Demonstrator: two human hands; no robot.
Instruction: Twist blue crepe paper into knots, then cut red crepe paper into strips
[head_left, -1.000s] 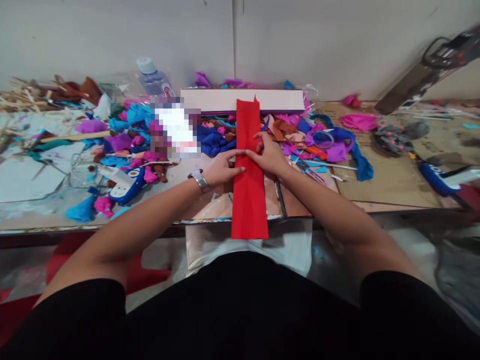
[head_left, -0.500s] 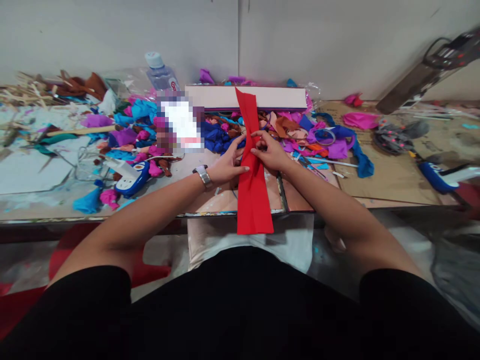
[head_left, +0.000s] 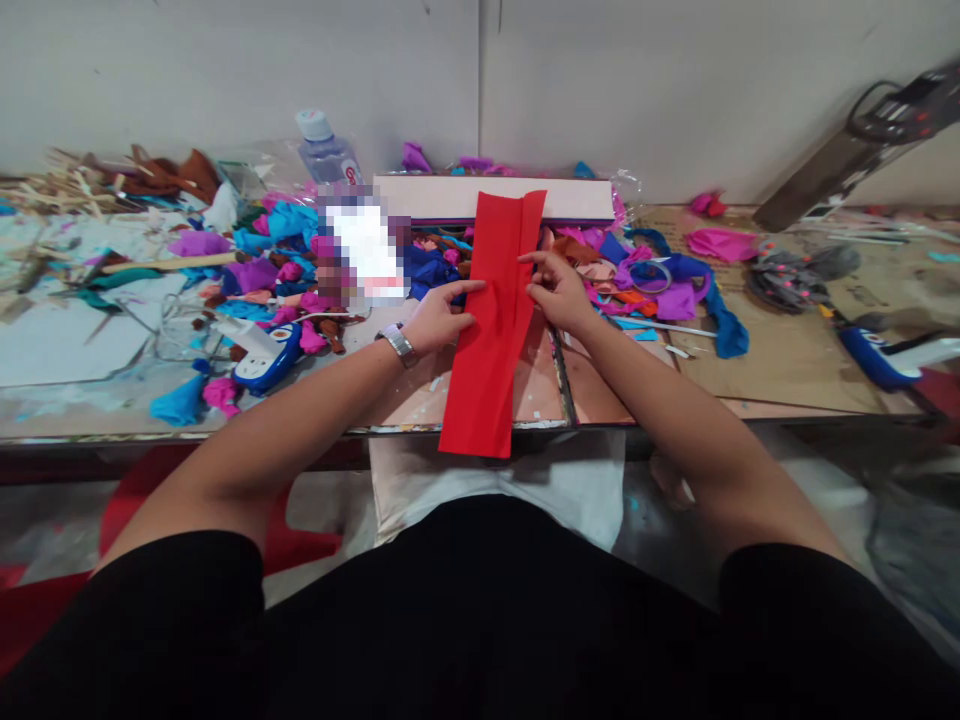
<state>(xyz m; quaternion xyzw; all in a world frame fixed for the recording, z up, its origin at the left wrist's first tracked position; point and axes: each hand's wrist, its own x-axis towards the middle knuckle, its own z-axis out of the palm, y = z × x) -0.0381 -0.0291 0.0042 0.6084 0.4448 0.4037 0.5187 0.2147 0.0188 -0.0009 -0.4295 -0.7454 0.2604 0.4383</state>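
Observation:
A long red strip [head_left: 491,330], creased lengthwise, is held up between both hands over the front of the table, its lower end reaching past the table edge. My left hand [head_left: 448,315] pinches its left edge around the middle; a metal watch is on that wrist. On the other side, my right hand [head_left: 556,290] has thumb and fingertips on the right edge, a little higher up. Behind the strip's top lies a long white box [head_left: 427,198].
Crumpled coloured pieces [head_left: 675,285] lie around the box. A bottle [head_left: 328,155] and a blurred bright screen [head_left: 367,250] stand left of centre. Blue power sockets [head_left: 266,360] sit at the left, with another [head_left: 874,355] at the right. Cardboard [head_left: 780,345] covers the table's right part.
The red strip has been spread wider and tilted, its lower end swinging left and its top right. My hands have moved apart, the left one leftward and the right one rightward.

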